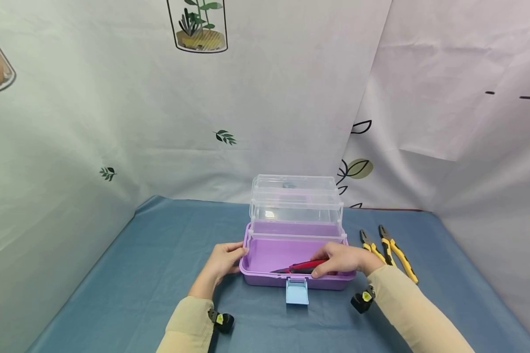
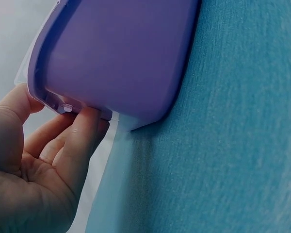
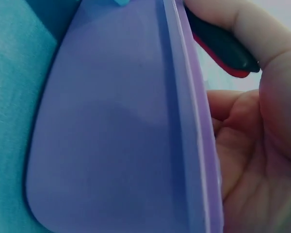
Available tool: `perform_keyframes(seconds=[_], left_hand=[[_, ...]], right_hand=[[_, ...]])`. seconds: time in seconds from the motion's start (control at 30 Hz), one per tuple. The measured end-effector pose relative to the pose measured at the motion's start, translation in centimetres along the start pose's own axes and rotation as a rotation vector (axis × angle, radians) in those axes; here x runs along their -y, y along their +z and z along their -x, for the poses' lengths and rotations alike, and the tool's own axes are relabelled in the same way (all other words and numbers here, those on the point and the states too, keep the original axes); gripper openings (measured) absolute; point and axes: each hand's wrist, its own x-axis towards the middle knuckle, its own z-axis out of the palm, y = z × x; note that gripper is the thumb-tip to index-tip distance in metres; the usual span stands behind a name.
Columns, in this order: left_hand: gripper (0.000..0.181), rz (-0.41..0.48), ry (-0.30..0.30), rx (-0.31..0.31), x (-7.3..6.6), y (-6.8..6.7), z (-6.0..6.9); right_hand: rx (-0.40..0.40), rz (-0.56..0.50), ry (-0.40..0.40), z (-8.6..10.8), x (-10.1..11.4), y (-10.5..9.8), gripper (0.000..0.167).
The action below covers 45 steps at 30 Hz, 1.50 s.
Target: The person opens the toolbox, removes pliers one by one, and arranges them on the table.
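A purple toolbox with a clear lid stands on the table, its lid raised at the back. My left hand grips the box's left end; in the left wrist view, the thumb and fingers pinch the rim. Over the front right of the box, my right hand holds red-and-black pliers, whose dark narrow tip points left inside the box. The right wrist view shows a black and red handle end beside the thumb, with the box wall partly hiding the fingers.
Two yellow-and-black pliers lie right of the box: a nearer pair partly behind my right wrist and a farther pair. The light-blue latch hangs down in front. A blue cloth covers the table, with a pale curtain behind.
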Motion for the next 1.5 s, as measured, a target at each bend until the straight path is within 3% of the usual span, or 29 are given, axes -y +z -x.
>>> perform_keyframes(seconds=[0.13, 0.37, 0.53, 1.0, 1.27, 1.5], left_hand=[[0.038, 0.001, 0.000, 0.001, 0.1, 0.0, 0.0], [0.039, -0.010, -0.009, 0.006, 0.2, -0.1, -0.2], [0.039, -0.007, -0.001, 0.007, 0.0, -0.2, -0.1], [0.038, -0.012, 0.005, 0.011, 0.2, -0.2, -0.2], [0.037, -0.018, 0.013, 0.029, -2.8, -0.1, 2.4], [0.038, -0.010, 0.009, 0.018, -0.6, -0.1, 0.5]], right_hand=[[-0.060, 0.033, -0.042, 0.4, -0.2, 0.4, 0.048], [-0.158, 0.064, -0.126, 1.0, -0.8, 1.1, 0.037], [-0.233, 0.052, -0.166, 1.6, -0.8, 1.4, 0.045], [-0.392, 0.022, -0.171, 2.5, -1.1, 2.9, 0.062], [-0.446, -0.008, -0.155, 3.0, -1.3, 3.3, 0.065], [-0.493, -0.016, -0.166, 3.5, -1.5, 3.4, 0.066]])
